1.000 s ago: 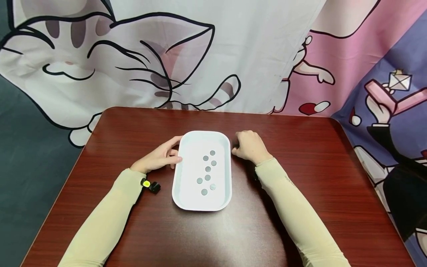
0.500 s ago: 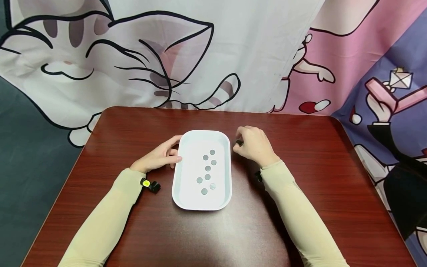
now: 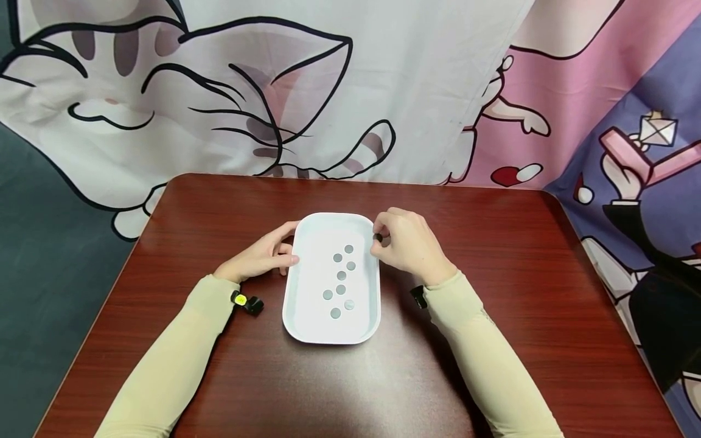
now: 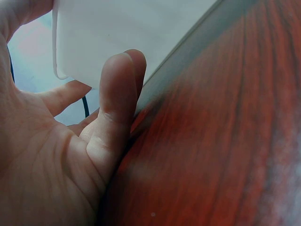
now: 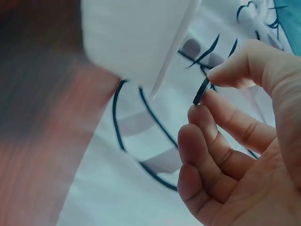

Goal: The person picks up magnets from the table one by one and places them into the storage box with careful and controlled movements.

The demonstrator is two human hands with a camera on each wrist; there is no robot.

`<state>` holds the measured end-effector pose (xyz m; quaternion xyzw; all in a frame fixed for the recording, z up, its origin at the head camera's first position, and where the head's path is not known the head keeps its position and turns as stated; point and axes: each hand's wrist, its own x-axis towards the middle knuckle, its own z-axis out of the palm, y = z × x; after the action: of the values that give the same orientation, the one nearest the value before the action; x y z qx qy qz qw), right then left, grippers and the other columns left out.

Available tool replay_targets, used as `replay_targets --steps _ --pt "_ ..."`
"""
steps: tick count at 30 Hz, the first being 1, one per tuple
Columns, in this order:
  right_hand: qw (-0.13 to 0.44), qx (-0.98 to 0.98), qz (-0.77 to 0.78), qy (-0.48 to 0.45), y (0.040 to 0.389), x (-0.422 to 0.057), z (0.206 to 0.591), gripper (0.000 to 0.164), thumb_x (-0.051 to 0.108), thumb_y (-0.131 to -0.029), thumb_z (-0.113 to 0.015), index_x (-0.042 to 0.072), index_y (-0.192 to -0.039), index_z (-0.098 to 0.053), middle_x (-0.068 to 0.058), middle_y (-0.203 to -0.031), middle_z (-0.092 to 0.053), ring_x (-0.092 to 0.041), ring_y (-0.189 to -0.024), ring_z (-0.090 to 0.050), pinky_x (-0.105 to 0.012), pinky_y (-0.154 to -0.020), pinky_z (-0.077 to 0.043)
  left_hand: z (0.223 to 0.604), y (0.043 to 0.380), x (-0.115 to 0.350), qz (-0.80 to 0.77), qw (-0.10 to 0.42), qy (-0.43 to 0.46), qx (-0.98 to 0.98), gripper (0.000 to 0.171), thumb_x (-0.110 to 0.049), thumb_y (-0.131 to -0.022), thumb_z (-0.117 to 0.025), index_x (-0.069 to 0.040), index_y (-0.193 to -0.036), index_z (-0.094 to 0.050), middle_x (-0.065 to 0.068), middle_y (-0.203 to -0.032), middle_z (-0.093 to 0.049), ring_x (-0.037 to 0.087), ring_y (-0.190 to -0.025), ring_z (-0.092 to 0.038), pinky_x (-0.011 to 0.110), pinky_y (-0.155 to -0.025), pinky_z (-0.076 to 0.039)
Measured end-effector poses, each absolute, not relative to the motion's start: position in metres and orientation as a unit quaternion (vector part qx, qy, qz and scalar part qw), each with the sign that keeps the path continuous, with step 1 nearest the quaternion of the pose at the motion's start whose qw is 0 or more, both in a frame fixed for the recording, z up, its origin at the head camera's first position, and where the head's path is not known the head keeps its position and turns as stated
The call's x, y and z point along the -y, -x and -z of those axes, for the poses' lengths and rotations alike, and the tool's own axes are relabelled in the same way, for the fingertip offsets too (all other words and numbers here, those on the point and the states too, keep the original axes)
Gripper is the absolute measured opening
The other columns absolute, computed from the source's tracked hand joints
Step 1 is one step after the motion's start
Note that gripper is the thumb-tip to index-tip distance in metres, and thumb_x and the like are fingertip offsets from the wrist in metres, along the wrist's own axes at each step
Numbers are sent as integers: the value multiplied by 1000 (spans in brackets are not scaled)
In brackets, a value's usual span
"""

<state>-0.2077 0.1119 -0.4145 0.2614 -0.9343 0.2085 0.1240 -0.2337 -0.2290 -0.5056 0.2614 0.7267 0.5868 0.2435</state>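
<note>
A white rectangular tray (image 3: pixel 312 325) with rounded corners lies on the table. Several grey coins (image 3: pixel 341 275) are scattered along its middle. At its left side my left hand (image 3: pixel 260 252) holds the rim, thumb on the edge and index finger stretched toward the far corner; the left wrist view shows the thumb (image 4: pixel 117 89) beside the tray wall. Just over the right rim, near the far right corner, my right hand (image 3: pixel 408 243) pinches a dark coin (image 3: pixel 378 237) between thumb and index finger. In the right wrist view that coin (image 5: pixel 201 92) is seen edge-on.
The brown wooden table (image 3: pixel 230 371) reaches around the tray on all sides. Behind it hangs a cartoon-printed curtain (image 3: pixel 427 91). A small black camera (image 3: pixel 253 306) is strapped to the left wrist. A dark object (image 3: pixel 662 328) stands beyond the right edge.
My right hand has risen off the table beside the tray with the coin in its fingers and moved left over the tray's rim. The left hand and tray have stayed put.
</note>
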Motion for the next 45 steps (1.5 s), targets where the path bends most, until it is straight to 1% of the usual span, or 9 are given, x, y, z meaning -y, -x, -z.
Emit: replay_targets --steps 4,9,12,17,21,25,34,40,45 --pt "126 925 -210 -291 201 -103 417 10 10 -73 -74 10 -82 -71 -3 -76 -63 -16 -66 -55 -31 -64 -50 505 234 229 -587 244 -259 -727 77 -9 -99 -68 -17 -163 -26 21 -109 -70 22 -67 -61 29 -60 -54" --pt "124 912 -183 -345 193 -92 424 9 12 -73 -76 12 -80 -69 -1 -74 -61 -15 -66 -52 -34 -68 -49 506 233 229 -588 243 -262 -726 77 -8 -99 -67 -15 -163 -25 23 -105 -70 22 -66 -61 30 -59 -54" --pt "125 906 -160 -371 190 -86 430 10 12 -71 -76 13 -76 -68 2 -71 -57 -14 -64 -51 -36 -71 -49 505 233 229 -588 243 -262 -725 77 -9 -99 -67 -15 -163 -25 24 -105 -70 23 -66 -61 30 -60 -54" --pt "124 902 -130 -393 186 -80 439 12 10 -67 -74 16 -72 -65 5 -67 -53 -14 -62 -53 -37 -68 -48 504 233 228 -589 244 -260 -725 76 -10 -99 -67 -16 -163 -25 23 -106 -70 21 -67 -61 29 -60 -54" --pt "113 906 -109 -393 183 -76 443 14 11 -65 -75 15 -73 -65 5 -67 -55 -16 -63 -54 -37 -68 -45 503 233 228 -589 245 -262 -724 75 -8 -99 -67 -15 -162 -26 21 -103 -70 20 -67 -61 29 -60 -54" --pt "95 914 -100 -383 179 -71 443 16 12 -63 -78 15 -73 -67 6 -66 -56 -17 -64 -53 -36 -72 -43 502 232 228 -588 244 -258 -726 75 -7 -99 -66 -16 -162 -26 18 -100 -71 20 -66 -61 29 -60 -53" --pt "66 927 -50 -367 176 -61 447 24 15 -62 -80 20 -61 -57 7 -62 -55 -18 -64 -52 -38 -76 -40 502 232 228 -586 250 -257 -726 74 -8 -99 -66 -16 -162 -27 8 -88 -73 21 -66 -60 29 -59 -52" --pt "45 929 -35 -367 175 -59 452 18 15 -62 -82 20 -64 -65 5 -65 -63 -19 -66 -59 -38 -74 -41 502 232 228 -591 251 -259 -721 74 -6 -99 -65 -15 -162 -26 8 -87 -72 21 -67 -61 29 -60 -53" --pt "41 928 -25 -369 175 -57 454 16 15 -63 -81 20 -65 -67 3 -66 -65 -19 -66 -60 -38 -73 -42 501 231 228 -587 251 -258 -725 76 -9 -100 -66 -15 -163 -24 8 -87 -72 21 -67 -62 31 -61 -54"
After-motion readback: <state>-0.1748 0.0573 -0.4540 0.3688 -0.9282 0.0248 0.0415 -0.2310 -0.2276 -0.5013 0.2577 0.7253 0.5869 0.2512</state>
